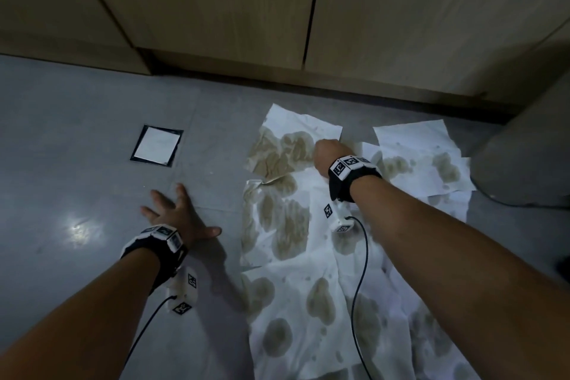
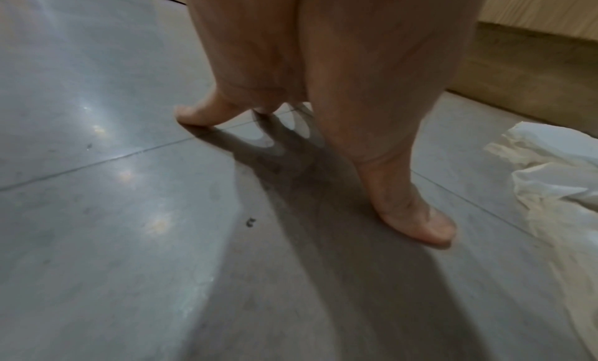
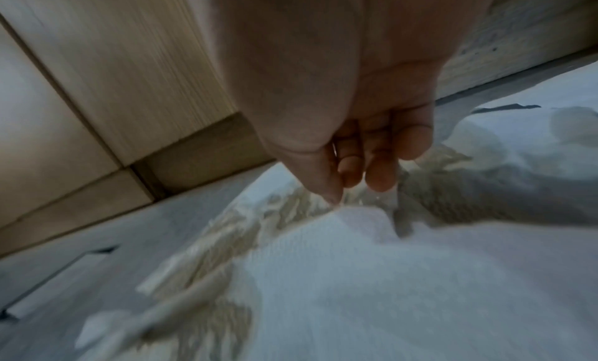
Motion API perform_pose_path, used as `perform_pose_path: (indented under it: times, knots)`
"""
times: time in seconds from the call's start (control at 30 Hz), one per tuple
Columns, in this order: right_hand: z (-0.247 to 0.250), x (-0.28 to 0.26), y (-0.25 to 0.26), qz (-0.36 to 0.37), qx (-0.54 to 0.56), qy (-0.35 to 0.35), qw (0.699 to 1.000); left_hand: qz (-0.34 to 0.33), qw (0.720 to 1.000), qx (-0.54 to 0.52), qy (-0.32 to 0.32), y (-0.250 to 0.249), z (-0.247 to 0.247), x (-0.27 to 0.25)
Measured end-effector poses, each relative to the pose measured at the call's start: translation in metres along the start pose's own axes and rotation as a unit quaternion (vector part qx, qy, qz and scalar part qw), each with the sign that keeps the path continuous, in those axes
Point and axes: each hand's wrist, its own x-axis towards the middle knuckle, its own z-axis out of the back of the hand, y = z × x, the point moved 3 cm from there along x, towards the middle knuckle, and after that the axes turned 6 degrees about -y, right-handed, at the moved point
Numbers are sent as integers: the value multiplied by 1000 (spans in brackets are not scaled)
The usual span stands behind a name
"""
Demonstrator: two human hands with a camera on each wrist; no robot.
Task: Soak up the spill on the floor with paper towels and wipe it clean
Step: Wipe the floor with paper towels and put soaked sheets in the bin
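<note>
Left hand (image 1: 177, 213) flat on floor (image 1: 77, 163); right hand (image 1: 328, 154) pinches paper towels (image 1: 293, 256).

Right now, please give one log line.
left hand: flat on floor | right hand: pinching towels | towels: stained

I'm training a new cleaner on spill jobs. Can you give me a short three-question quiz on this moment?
1. True or false: the left hand is gripping a paper towel.
2. What is the right hand doing? A) resting on the cabinet B) pinching the paper towels C) lifting the floor drain cover
3. Fill in: the towels show brownish ____ patches.

Key: 1. False; it is spread flat on the bare floor. 2. B. 3. wet.
</note>
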Motion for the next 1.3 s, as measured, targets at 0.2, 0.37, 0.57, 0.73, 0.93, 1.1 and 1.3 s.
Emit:
perform_pose_path:
  times: [0.2,0.37,0.57,0.73,0.93,1.1,1.3]
  knots:
    - [-8,-4,-5,-7,-34,22,999,-6,1000,-1,-20,-2,-2,3]
    - [-23,0,-4,15,-14,43,999,-3,1000,9,-14,0,-3,3]
    - [-5,6,8,22,12,18,1000,-4,1000,13,-22,1,-3,4]
    - [15,18,20,25,85,-31,996,6,1000,9,8,-5,4,-4]
    - [15,22,17,1,173,-42,984,17,999,28,7,-10,9,-5]
    - [18,10,-10,-89,157,-14,984,4,1000,9,-14,-10,11,-12]
    - [9,26,-9,-73,121,52,989,17,1000,16,3,-9,10,-6]
